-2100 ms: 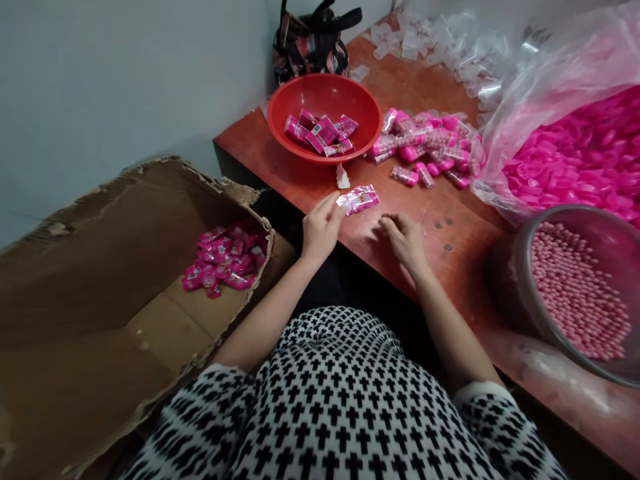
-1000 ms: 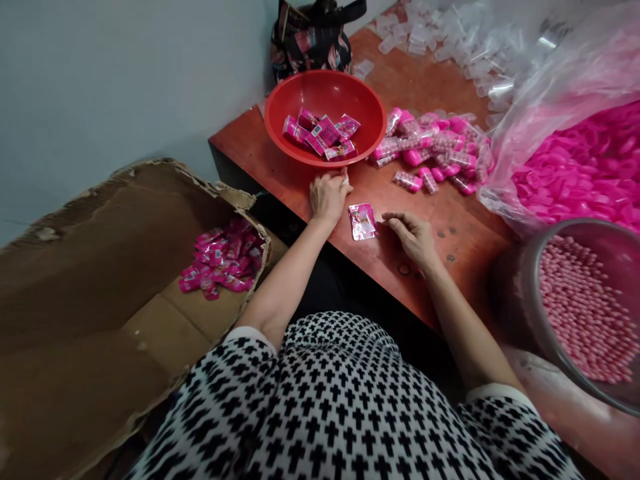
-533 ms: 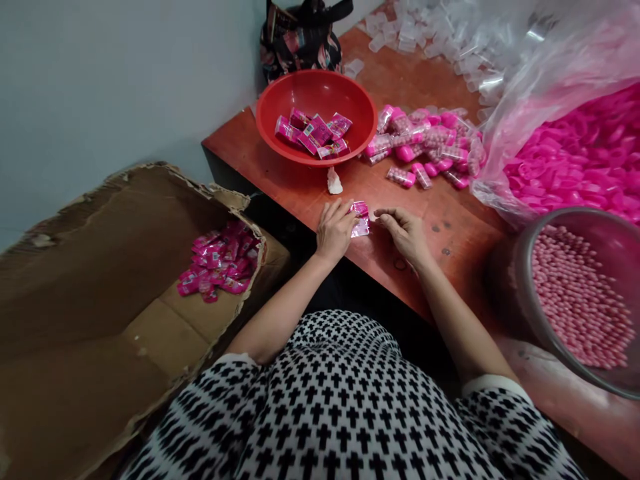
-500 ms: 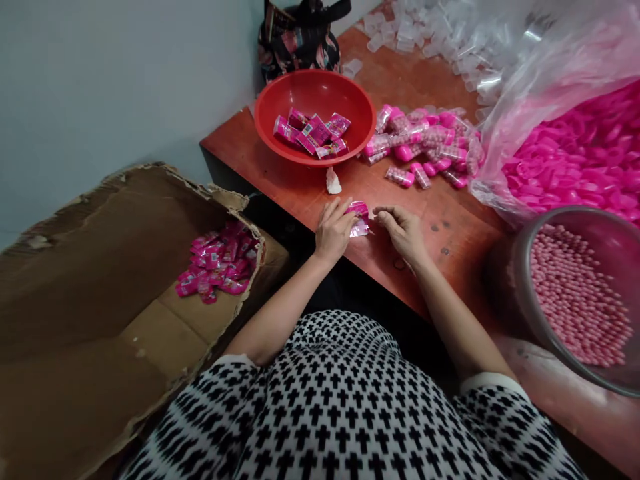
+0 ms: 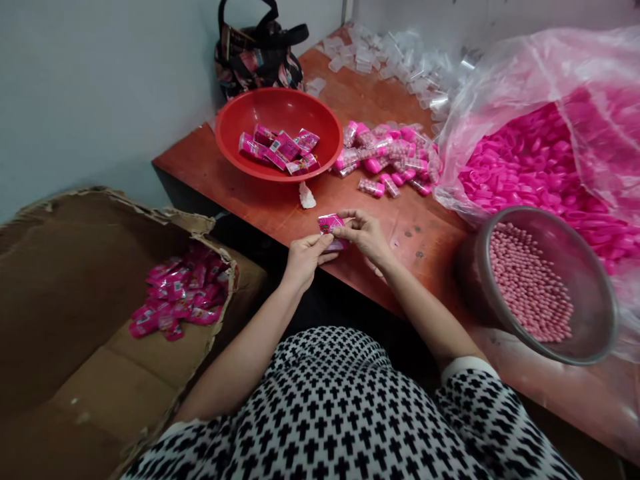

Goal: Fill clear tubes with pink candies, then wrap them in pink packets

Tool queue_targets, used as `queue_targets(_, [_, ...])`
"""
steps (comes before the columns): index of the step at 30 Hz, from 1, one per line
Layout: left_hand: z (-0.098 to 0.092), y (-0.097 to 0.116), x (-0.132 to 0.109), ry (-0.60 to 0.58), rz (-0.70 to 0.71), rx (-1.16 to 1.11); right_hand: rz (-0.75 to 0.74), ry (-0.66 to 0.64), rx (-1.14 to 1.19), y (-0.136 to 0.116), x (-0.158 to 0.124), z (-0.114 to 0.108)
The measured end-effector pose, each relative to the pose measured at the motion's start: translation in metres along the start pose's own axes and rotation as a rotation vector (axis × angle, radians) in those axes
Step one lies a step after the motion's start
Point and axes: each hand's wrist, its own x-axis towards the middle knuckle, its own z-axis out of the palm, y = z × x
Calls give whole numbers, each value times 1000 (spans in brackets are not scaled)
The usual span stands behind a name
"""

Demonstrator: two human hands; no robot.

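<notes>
Between both hands, over the table's front edge, is a small pink printed packet (image 5: 330, 225). My left hand (image 5: 305, 261) pinches its lower left side with thumb and fingers. On the right side, my right hand (image 5: 367, 237) grips it too, its thumb lying on the packet's face. Just beyond them a red bowl (image 5: 233, 150) holds several similar pink packets (image 5: 285, 148). A crumpled white lump (image 5: 307, 196) sits between the bowl and my hands. Clear bottles of pink beads with pink caps (image 5: 387, 153) lie heaped right of the bowl.
A cardboard box (image 5: 125, 363) with pink packets (image 5: 177, 290) stands at the left, below the table (image 5: 200, 180). At right are a grey tub (image 5: 595, 313) of pink beads and a plastic bag (image 5: 450, 160) of pink caps. Clear plastic pieces (image 5: 390, 57) and a dark bag (image 5: 260, 63) are behind.
My right hand, apart from the packet before, now grips it with my left. The packet is turned with its printed face up. The whole view has shifted, moving the table things leftward.
</notes>
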Motion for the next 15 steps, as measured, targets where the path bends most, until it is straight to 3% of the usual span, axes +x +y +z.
queue_targets(2, [-2, 1, -1, 43, -38, -26, -39, 22, -239, -3, 15, -12])
queue_targets(5, [-1, 3, -3, 108, -78, -80, -139, 269, -729, -10, 53, -31])
queue_targets(8, [2, 5, -4, 158, -103, -176, -102, 413, -1039, -12, 86, -40])
queue_targets(11, [0, 9, -5, 190, -131, -277, -123, 359, -1165, -5, 94, -41])
queue_targets(15, [-5, 16, -8, 187, -165, -364, -315, 65, -1186, 5, 63, -54])
